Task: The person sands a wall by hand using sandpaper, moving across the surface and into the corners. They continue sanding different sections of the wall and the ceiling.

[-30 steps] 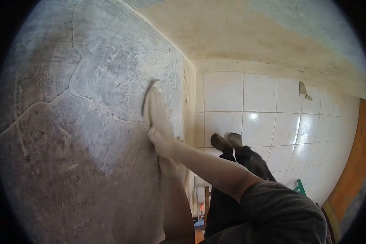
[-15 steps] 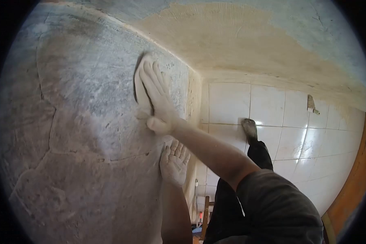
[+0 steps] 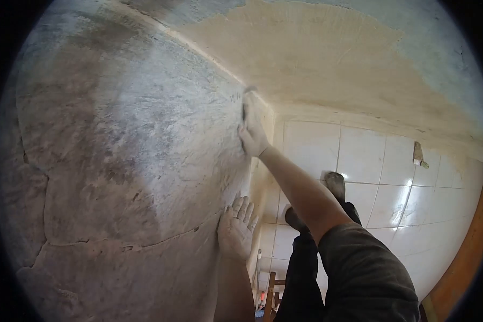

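- Your right hand [image 3: 252,138] reaches to the far end of the grey wall [image 3: 123,139], just short of the corner where the beige-skimmed wall [image 3: 316,59] begins.
- The fingers lie together and flat, pinning a thin pad [image 3: 246,104] against the plaster. The pad's dark edge shows above the fingertips, and the hand is seen edge-on.
- Your left hand [image 3: 236,232] sits nearer and lower on the same wall, palm flat, fingers spread apart, holding nothing. Pale dust coats it.
- The two hands are well apart, the right arm stretched out above the left.
- The grey wall is rough and mottled: a whitish, scuffed patch fills its middle, while the left side and the near part stay brownish.
- A crack [image 3: 145,244] runs across the near part of the wall, ending just left of your left hand; another climbs the left edge.
- The adjoining wall carries a broad beige coat, with bluish-grey bare patches at its upper edges.
- Glossy white tiles [image 3: 381,182] spread out to the right, catching bright reflections.
- Your dark shoes [image 3: 335,183] and trouser legs show against the tiles.
- A small tool [image 3: 417,154] lies on the tiles, far right.
- An orange-brown wooden edge [image 3: 461,257] borders the right side, and part of a wooden frame [image 3: 270,295] shows near your legs.
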The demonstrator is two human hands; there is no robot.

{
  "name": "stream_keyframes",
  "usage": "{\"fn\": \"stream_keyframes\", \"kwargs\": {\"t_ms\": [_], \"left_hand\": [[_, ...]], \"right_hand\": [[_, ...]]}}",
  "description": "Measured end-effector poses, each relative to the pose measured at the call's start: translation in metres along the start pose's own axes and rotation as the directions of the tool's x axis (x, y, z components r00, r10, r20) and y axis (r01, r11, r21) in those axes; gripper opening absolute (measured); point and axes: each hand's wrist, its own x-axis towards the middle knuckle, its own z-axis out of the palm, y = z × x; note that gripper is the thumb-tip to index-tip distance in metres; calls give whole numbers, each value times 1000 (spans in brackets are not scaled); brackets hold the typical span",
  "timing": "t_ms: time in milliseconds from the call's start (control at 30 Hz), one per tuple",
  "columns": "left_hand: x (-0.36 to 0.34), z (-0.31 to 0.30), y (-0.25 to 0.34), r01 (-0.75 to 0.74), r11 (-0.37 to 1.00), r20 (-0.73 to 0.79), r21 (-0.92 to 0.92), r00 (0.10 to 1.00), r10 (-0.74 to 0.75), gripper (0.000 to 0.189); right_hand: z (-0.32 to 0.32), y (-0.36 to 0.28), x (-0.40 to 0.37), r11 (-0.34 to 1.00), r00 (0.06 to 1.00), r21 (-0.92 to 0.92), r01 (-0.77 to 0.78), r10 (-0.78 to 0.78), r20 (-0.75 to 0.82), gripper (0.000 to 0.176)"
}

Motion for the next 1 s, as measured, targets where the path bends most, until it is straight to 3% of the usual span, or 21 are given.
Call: {"fn": "stream_keyframes", "kwargs": {"t_ms": [133, 200, 233, 333, 400, 433, 500, 567, 600, 633, 733, 833, 900, 933, 1000], "left_hand": [[2, -2, -4, -9, 1000, 1, -14, 1000, 9, 66], [7, -8, -7, 3, 1000, -8, -22, 1000, -3, 66], [7, -11, -9, 14, 1000, -14, -23, 1000, -14, 66], [8, -11, -9, 24, 999, -19, -43, 1000, -25, 66], [4, -5, -10, 10, 999, -24, -39, 1000, -11, 65], [5, -5, -8, 1, 1000, -25, -30, 1000, -2, 64], [4, -4, -7, -24, 1000, -10, 2, 1000, 24, 65], [7, -11, -14, -17, 1000, -10, 10, 1000, 17, 66], [11, -18, -17, -7, 1000, -17, 3, 1000, 7, 67], [14, -23, -18, -6, 1000, -20, -3, 1000, 6, 67], [12, -20, -17, -18, 1000, -30, -20, 999, 17, 68], [14, -22, -18, -9, 1000, -23, -15, 1000, 9, 67], [15, -20, -19, -11, 1000, -29, -5, 1000, 11, 67], [15, -23, -20, -5, 1000, -31, 7, 999, 6, 66], [23, -37, -27, 28, 999, -40, -18, 999, -28, 65]], "right_hand": [[16, -25, -7, 916, 958, 284, -283, 260, 119, 85], [19, -57, -4, 941, 990, 311, -133, 111, 88, 85], [15, -89, 4, 961, 994, 258, 99, -109, 25, 84], [25, -18, -13, 980, 980, 26, 200, -200, 14, 76], [31, 27, -27, 936, 982, 311, -163, 183, -35, 74], [35, 42, -29, 833, 930, 452, -317, 366, -22, 73], [25, -9, -12, 585, 770, 588, -559, 630, 105, 73], [11, -99, -4, 770, 884, 476, -425, 465, 37, 74], [14, -111, -12, 944, 990, 310, -113, 133, -44, 74], [17, -115, -16, 964, 971, 120, 238, -234, -53, 73], [16, -30, -13, 872, 972, 446, -201, 233, -19, 79], [19, 6, -22, 549, 818, 675, -493, 556, 145, 82], [16, -60, -16, 846, 902, 332, -417, 429, 39, 81], [17, -82, -17, 929, 937, 130, -348, 350, 6, 80], [25, -65, -31, 998, 1000, 63, -4, 3, 14, 74]]}}
